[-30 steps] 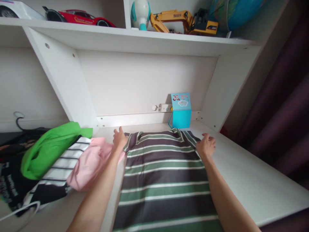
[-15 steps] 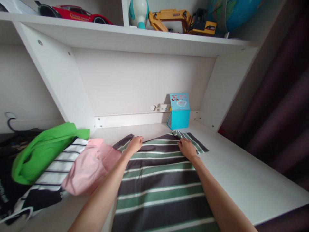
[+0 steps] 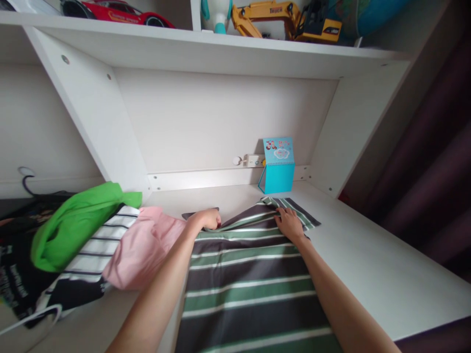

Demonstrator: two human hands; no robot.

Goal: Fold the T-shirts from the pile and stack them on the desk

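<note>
Striped shirt (image 3: 250,284): soft knit cloth in dark grey, green and thin white bands, laid flat along the middle of the white desk (image 3: 379,274), its near end cut off by the lower picture edge and its far end close to the back panel.
Left hand (image 3: 206,219): curled into a loose fist at the shirt's far left corner; the fingers are closed on the cloth, a dark flap of which is seen sticking out leftward beside the knuckles.
Right hand (image 3: 290,224): laid palm down on the far right part of the shirt, fingers spread and flat, nothing pinched; a striped sleeve is spread on the desk just to its right.
Clothes pile (image 3: 91,240): crumpled fabrics left of the shirt; a pink piece (image 3: 142,247) is touching the shirt's left edge, with a white-and-black striped one, a bright green one (image 3: 79,223) and black printed cloth farther left.
Blue box (image 3: 278,165): a small, stiff, upright shape with a printed front, stood against the back panel just beyond the shirt.
Shelf (image 3: 206,49): a smooth white board overhead, on which a red toy car (image 3: 117,11) and a yellow toy excavator (image 3: 283,20) are kept.
Open room: bare desk is left right of the shirt up to the desk's edge, and a narrow strip between shirt and back panel.
Right margin: dark purple curtain (image 3: 437,162) hangs in folds.
</note>
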